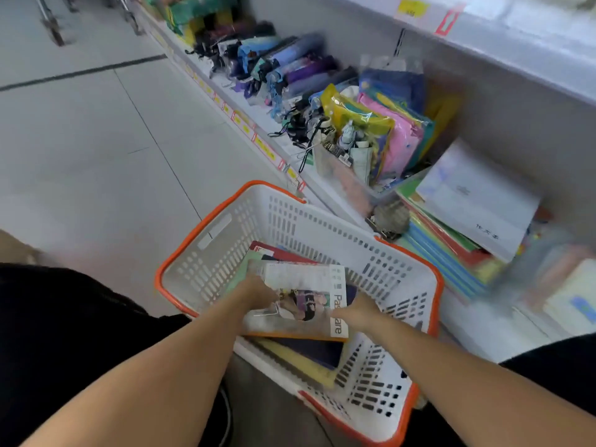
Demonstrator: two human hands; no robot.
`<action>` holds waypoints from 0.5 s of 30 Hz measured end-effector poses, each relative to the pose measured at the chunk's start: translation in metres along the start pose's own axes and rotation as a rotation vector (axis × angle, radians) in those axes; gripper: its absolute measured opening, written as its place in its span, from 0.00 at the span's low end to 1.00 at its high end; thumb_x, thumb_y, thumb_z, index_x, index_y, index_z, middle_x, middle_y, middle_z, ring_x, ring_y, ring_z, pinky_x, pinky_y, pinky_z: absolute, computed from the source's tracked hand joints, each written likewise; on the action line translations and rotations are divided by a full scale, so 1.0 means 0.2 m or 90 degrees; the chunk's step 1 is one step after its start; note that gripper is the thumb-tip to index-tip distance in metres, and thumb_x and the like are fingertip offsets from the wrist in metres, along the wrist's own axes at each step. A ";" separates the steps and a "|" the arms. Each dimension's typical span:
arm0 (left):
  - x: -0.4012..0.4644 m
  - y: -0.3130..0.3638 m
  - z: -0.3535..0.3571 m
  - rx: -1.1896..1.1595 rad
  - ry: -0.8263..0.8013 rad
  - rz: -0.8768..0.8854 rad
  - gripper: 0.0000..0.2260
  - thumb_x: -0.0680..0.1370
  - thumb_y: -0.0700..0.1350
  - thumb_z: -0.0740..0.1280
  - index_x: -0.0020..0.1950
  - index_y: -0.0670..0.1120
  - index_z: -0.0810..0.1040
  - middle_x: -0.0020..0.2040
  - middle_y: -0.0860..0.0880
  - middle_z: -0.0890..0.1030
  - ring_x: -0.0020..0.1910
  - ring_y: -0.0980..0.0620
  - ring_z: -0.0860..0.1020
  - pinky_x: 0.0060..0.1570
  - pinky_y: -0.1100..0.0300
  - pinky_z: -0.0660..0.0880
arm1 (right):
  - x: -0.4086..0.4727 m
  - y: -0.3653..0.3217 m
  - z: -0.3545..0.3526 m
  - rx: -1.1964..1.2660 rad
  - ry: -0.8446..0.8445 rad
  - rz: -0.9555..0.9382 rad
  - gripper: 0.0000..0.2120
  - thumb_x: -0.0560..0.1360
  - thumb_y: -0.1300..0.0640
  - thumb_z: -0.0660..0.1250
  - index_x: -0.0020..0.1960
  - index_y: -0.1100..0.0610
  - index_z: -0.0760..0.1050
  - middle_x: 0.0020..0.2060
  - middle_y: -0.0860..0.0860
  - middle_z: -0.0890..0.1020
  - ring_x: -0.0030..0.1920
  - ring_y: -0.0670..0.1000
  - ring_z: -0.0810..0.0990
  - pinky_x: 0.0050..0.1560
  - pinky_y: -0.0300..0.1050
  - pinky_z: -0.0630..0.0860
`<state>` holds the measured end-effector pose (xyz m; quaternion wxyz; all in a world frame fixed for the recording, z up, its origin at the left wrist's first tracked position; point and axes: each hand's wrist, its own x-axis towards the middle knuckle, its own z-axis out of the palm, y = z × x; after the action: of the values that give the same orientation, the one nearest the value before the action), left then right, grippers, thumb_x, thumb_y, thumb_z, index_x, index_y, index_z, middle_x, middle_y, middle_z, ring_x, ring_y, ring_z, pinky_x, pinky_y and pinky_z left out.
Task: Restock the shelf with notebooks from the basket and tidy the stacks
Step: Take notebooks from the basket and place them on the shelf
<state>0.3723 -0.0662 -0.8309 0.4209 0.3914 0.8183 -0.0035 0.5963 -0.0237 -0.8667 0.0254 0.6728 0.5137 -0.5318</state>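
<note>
A white basket with an orange rim (222, 230) sits on the floor in front of the low shelf (483, 330). Inside it lie several notebooks, among them a yellow one (300, 362) and a red one (277, 250). My left hand (258, 291) grips the left edge of the top notebook (309, 301), which has a picture cover, and my right hand (358, 312) grips its right edge. The notebook is held just above the others. On the shelf to the right lies an untidy stack of coloured notebooks (451, 250) with a white one (477, 201) on top.
A clear bin of bright plastic pouches (383, 137) stands on the shelf behind the stack, with folded umbrellas (290, 69) further along. An upper shelf edge (483, 30) overhangs at top right. Grey floor tiles (96, 140) spread to the left. More paper goods (571, 295) lie blurred at far right.
</note>
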 end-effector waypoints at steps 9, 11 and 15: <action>-0.09 -0.13 0.01 0.004 -0.190 -0.023 0.19 0.84 0.40 0.54 0.75 0.41 0.64 0.74 0.40 0.65 0.71 0.40 0.67 0.64 0.53 0.69 | 0.02 0.07 0.13 0.182 0.052 0.152 0.25 0.75 0.59 0.72 0.69 0.62 0.70 0.65 0.59 0.75 0.53 0.56 0.77 0.42 0.49 0.80; -0.09 -0.12 0.03 0.029 -0.213 0.003 0.17 0.83 0.40 0.55 0.71 0.39 0.69 0.72 0.41 0.69 0.63 0.44 0.74 0.52 0.56 0.73 | 0.01 0.05 0.12 0.178 0.094 0.149 0.21 0.74 0.61 0.73 0.65 0.63 0.74 0.60 0.59 0.79 0.51 0.55 0.79 0.39 0.48 0.80; -0.05 -0.08 0.01 0.101 -0.141 0.033 0.19 0.81 0.49 0.62 0.67 0.37 0.74 0.62 0.41 0.78 0.41 0.50 0.75 0.37 0.62 0.71 | -0.05 -0.02 0.08 0.247 0.059 0.110 0.15 0.75 0.61 0.72 0.61 0.61 0.78 0.48 0.56 0.85 0.42 0.51 0.83 0.37 0.45 0.81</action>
<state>0.3675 -0.0849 -0.8303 0.4762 0.4414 0.7539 -0.1002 0.5833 -0.0374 -0.8631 -0.0828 0.7302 0.3431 -0.5850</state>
